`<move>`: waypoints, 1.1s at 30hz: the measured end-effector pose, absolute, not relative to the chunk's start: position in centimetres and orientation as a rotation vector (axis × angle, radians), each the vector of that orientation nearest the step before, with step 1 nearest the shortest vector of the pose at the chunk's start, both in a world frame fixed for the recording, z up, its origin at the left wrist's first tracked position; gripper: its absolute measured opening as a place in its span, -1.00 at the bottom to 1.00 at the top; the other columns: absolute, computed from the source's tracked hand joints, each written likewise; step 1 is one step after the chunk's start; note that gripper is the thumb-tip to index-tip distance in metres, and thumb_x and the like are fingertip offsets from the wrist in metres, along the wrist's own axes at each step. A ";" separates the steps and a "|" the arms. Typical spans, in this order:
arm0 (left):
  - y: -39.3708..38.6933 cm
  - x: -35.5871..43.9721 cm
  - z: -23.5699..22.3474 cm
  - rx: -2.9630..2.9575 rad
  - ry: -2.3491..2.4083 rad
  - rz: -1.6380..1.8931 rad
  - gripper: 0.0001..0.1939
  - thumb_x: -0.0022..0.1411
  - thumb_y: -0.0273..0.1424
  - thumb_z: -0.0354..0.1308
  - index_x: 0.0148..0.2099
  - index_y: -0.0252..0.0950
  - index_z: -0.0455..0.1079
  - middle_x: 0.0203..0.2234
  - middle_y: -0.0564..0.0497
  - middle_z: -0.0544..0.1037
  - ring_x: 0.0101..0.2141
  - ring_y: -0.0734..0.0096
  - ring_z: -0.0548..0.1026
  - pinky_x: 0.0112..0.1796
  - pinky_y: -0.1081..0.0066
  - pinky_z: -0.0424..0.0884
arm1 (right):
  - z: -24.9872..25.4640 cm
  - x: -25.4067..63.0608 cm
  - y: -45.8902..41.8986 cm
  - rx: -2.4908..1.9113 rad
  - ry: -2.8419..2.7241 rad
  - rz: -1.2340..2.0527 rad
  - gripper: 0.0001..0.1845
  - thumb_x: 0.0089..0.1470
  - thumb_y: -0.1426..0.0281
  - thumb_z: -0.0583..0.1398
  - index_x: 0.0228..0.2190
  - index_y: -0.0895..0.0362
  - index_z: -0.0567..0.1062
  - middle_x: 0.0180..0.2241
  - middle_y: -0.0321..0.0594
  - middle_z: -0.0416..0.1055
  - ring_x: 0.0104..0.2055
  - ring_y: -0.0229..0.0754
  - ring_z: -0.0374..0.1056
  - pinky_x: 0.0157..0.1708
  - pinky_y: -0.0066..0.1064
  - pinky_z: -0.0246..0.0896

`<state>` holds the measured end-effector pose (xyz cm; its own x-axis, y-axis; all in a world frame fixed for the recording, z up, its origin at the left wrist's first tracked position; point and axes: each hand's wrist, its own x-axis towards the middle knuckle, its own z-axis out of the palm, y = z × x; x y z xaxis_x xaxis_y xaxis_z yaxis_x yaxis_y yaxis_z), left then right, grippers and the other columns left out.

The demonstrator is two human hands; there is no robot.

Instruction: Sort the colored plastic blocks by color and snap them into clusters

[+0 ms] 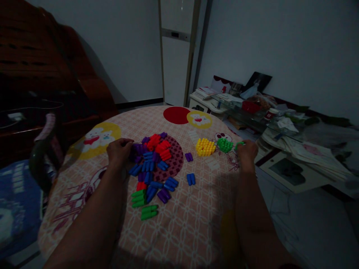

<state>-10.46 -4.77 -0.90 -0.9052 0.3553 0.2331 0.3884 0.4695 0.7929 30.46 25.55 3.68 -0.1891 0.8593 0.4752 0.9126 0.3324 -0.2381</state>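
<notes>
At the left edge of a pile of plastic building blocks, my left hand [119,152] is closed, its fingertips beside purple blocks [138,149]; whether it grips one is hidden. The pile also has red blocks [154,142], blue blocks [148,166] and green blocks [138,198]. On the right, my right hand [248,152] pinches a green block [239,144] near the table's edge. Just left of it stands a cluster of joined green blocks [224,145], beside a cluster of joined yellow blocks [205,147].
A patterned cloth covers the round table [196,228]. A loose purple block [189,157] and a blue pair [191,179] lie mid-table. A chair [42,164] stands left, and a cluttered low cabinet [283,160] stands right.
</notes>
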 end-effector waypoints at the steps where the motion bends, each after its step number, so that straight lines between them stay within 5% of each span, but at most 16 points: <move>1: -4.8 -10.4 -0.9 -0.675 -2.665 -1.456 -0.83 0.11 -0.37 0.17 -0.26 -0.29 0.54 -0.45 0.03 0.60 -0.29 0.22 0.53 -0.24 0.33 0.39 | 3.2 30.4 25.6 -1.596 -2.076 -0.133 -0.55 0.07 0.44 0.07 -0.13 0.41 0.61 -0.23 0.31 0.55 -0.17 0.16 0.46 -0.17 -0.16 0.25; 16: -4.6 -9.9 -0.6 -0.668 -2.656 -1.462 -0.76 0.07 -0.36 0.14 -0.27 -0.27 0.60 -0.28 -0.08 0.67 -0.20 0.19 0.59 -0.14 0.33 0.45 | 4.2 27.2 23.5 -1.588 -2.059 -0.143 -0.53 0.29 0.40 -0.07 -0.15 0.33 0.60 -0.23 0.21 0.55 -0.23 0.03 0.44 -0.22 -0.24 0.17; 21: -4.6 -9.6 -0.4 -0.665 -2.677 -1.401 -0.73 0.10 -0.40 0.12 -0.23 -0.31 0.61 -0.26 -0.11 0.68 -0.19 0.21 0.58 -0.11 0.34 0.43 | 4.7 21.5 16.5 -0.950 -2.256 0.068 -0.60 0.32 0.33 -0.04 -0.22 0.19 0.57 -0.24 0.04 0.54 -0.22 -0.04 0.43 -0.18 -0.28 0.20; 26: -4.5 -9.7 -0.5 -0.673 -2.677 -1.412 -0.73 0.11 -0.39 0.13 -0.21 -0.31 0.62 -0.27 -0.08 0.68 -0.22 0.24 0.58 -0.14 0.36 0.43 | 3.1 16.9 5.1 0.012 -2.613 0.438 -0.75 0.32 0.34 0.09 -0.09 0.12 0.52 -0.16 -0.04 0.54 -0.11 -0.05 0.44 -0.07 -0.26 0.30; 30: -4.6 -10.1 -0.9 -0.682 -2.649 -1.447 -0.72 0.09 -0.36 0.13 -0.22 -0.31 0.62 -0.30 -0.08 0.67 -0.25 0.25 0.58 -0.16 0.37 0.44 | 1.0 15.2 -1.2 0.337 -2.692 0.316 -0.56 0.21 0.25 0.27 0.04 0.20 0.42 0.21 0.15 0.31 0.22 0.12 0.24 0.20 0.00 0.17; 33: -4.6 -10.4 -1.1 -0.680 -2.629 -1.476 -0.72 0.07 -0.33 0.15 -0.24 -0.29 0.62 -0.31 -0.07 0.67 -0.26 0.24 0.59 -0.18 0.37 0.45 | 0.0 14.5 -2.6 0.382 -2.735 0.202 -0.67 0.23 0.28 0.25 -0.06 0.23 0.45 0.19 0.15 0.34 0.22 0.09 0.22 0.25 0.01 0.09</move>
<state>-10.42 -4.57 -1.13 -0.9019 0.3498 0.2533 0.3984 0.4475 0.8006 14.51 -2.56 0.02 -0.8945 -0.2368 0.3792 -0.2900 0.9529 -0.0889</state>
